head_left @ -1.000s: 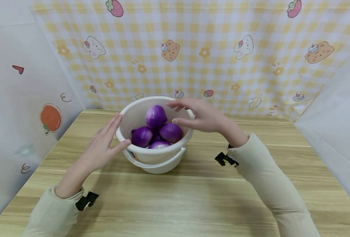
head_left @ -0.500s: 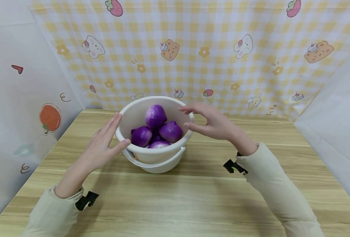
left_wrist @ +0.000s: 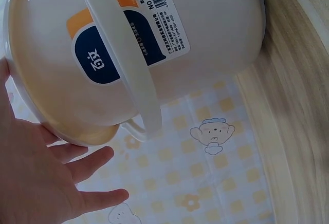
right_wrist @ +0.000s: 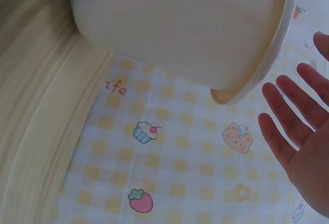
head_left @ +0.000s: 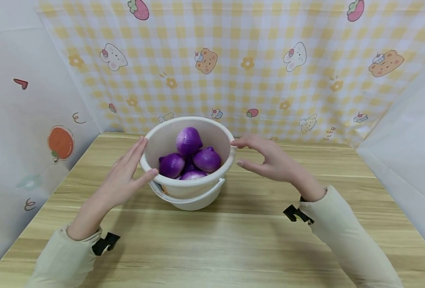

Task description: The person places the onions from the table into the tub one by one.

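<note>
A white bucket (head_left: 191, 192) stands on the table, its handle (head_left: 192, 203) hanging down along the front. Several purple onions lie inside; the topmost onion (head_left: 189, 141) leans at the back, with a left onion (head_left: 171, 165) and a right onion (head_left: 207, 160) in front. My left hand (head_left: 122, 178) rests against the bucket's left rim, fingers straight and thumb at the front edge. In the left wrist view a label (left_wrist: 149, 29) shows on the bucket's side. My right hand (head_left: 275, 162) is just right of the rim, holding nothing, index fingertip right at the edge.
The wooden table (head_left: 205, 248) extends in front of the bucket and to both sides. A yellow checked cloth (head_left: 234, 76) hangs close behind it. White sheeting (head_left: 14, 160) forms the left side, with more white sheeting (head_left: 410, 172) on the right.
My right hand has drawn back from over the bucket's opening, rightward and toward me, to outside the rim. The left hand, bucket and upper onions have stayed nearly still.
</note>
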`<action>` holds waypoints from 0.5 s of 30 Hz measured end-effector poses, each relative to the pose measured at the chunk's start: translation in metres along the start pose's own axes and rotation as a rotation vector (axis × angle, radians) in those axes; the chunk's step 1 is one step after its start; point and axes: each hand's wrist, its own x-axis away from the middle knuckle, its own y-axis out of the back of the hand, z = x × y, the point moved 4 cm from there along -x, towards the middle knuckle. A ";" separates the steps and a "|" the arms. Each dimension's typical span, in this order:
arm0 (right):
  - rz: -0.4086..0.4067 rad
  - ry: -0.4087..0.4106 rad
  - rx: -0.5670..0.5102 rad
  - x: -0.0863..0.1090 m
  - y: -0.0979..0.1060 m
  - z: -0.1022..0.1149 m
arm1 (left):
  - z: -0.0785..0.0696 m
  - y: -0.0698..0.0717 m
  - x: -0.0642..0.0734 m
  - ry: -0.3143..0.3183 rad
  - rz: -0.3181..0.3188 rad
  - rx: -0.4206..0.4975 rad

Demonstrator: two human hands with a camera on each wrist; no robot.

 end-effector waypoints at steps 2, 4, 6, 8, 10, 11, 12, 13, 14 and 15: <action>-0.002 -0.008 0.001 0.005 0.000 -0.002 | 0.000 0.000 0.000 -0.001 -0.001 0.001; -0.005 -0.015 0.009 0.011 0.001 -0.003 | 0.001 -0.001 0.000 -0.005 -0.004 0.002; -0.005 -0.030 0.017 0.017 0.001 -0.005 | 0.002 -0.001 0.000 -0.009 -0.008 0.005; -0.006 -0.051 0.032 0.024 0.002 -0.006 | 0.003 -0.002 0.000 -0.013 -0.013 0.011; -0.005 -0.080 0.040 0.031 0.002 -0.008 | 0.004 -0.003 0.001 -0.016 -0.018 0.015; -0.004 -0.095 0.044 0.035 0.002 -0.009 | 0.005 -0.003 0.001 -0.019 -0.020 0.019; -0.004 -0.108 0.047 0.038 0.002 -0.010 | 0.005 -0.004 0.001 -0.021 -0.022 0.022; -0.004 -0.118 0.046 0.042 0.003 -0.010 | 0.004 -0.004 0.001 -0.024 -0.023 0.026; -0.005 -0.129 0.047 0.045 0.003 -0.011 | 0.004 -0.004 0.001 -0.027 -0.026 0.027; -0.007 -0.140 0.045 0.048 0.003 -0.012 | 0.004 -0.004 0.001 -0.030 -0.029 0.028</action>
